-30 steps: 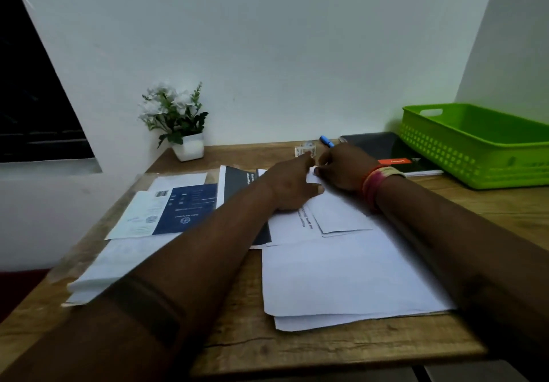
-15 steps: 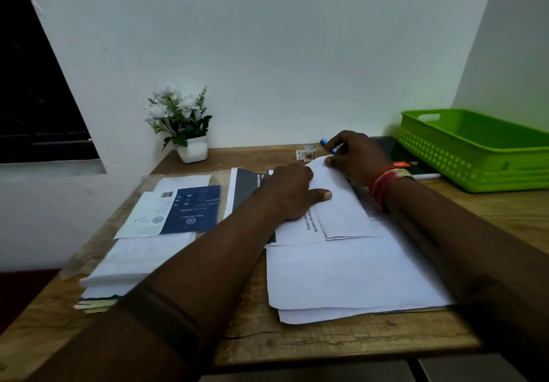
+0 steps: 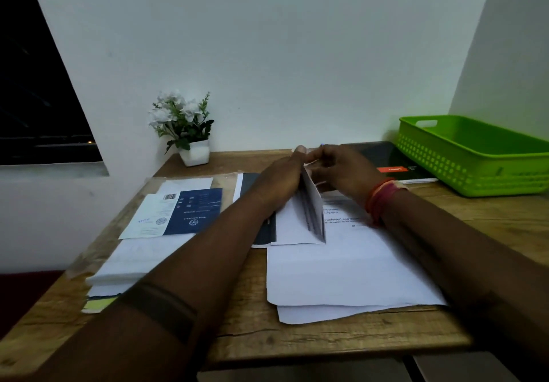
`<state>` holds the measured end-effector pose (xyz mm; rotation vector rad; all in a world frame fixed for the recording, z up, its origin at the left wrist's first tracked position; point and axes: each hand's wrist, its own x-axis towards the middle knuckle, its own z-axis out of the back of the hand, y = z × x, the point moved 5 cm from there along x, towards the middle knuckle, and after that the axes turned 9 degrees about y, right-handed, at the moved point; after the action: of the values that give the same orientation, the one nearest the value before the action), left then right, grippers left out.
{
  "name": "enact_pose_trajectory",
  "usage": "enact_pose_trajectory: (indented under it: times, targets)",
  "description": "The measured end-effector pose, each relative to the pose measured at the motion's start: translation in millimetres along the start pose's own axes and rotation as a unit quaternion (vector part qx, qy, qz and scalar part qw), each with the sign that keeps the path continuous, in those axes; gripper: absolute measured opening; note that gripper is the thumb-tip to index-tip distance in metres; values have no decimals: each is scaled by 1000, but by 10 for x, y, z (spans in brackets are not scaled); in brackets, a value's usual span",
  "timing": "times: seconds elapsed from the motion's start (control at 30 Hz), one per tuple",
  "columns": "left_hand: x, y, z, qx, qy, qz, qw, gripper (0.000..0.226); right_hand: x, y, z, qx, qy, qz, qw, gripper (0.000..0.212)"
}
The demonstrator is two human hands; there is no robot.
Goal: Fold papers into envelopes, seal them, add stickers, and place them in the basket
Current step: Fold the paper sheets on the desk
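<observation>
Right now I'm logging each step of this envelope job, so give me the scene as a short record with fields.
Work item: folded paper, one flap raised on edge, the rest flat
Left hand: grips the raised flap's top
Right hand: fingers pinch the same top edge
Under it: loose white sheets on the wooden table
Basket: green, far right, no envelope visible inside
Also there: flower pot, blue leaflet
</observation>
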<state>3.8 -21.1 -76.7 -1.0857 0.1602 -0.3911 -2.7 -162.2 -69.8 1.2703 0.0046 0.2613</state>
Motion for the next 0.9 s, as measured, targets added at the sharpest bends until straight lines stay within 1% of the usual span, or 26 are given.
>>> enact_pose_trajectory:
  times: [0.07, 0.17, 0.2, 0.27, 0.3, 0.33, 0.47, 0.57, 0.63, 0.73, 0.83, 0.9]
  targets:
    - [26, 41, 62, 11, -18, 14, 1000, 52, 15, -18, -58, -72, 10, 8, 997, 22]
    - [53, 71, 156, 20, -55, 11, 998, 26, 34, -33, -76, -169, 7, 20, 985, 22]
    - [58, 74, 183, 18, -55, 9, 998, 28, 34, -30, -76, -206, 7, 23, 978, 23]
    - [38, 78, 238, 59, -60, 10, 996, 51, 22, -12, -81, -265, 12, 24, 964, 23]
    - [39, 80, 259, 91, -62, 3, 994, 55, 19, -11, -91, -275, 19, 22, 961, 23]
    - [48, 88, 274, 117, -63, -7, 991, 55, 16, -7, -106, -280, 27, 21, 959, 23]
    - [97, 116, 281, 231, -35, -20, 972, 41, 44, -23, -125, -326, 34, 41, 944, 22]
    - [110, 137, 279, 291, -10, -18, 957, 43, 45, -13, -112, -352, 34, 53, 934, 20]
    - [111, 133, 263, 327, 2, -22, 945, 40, 39, 1, -109, -367, 37, 64, 927, 20]
    - [133, 144, 170, 393, 52, -23, 918, 35, 39, 9, -88, -371, 31, 68, 926, 18]
    - [139, 175, 90, 430, 106, -8, 897, 35, 48, 2, -48, -362, 6, 68, 930, 14]
    - [145, 213, 36, 448, 128, 7, 885, 34, 50, -7, -27, -365, -16, 58, 929, 10]
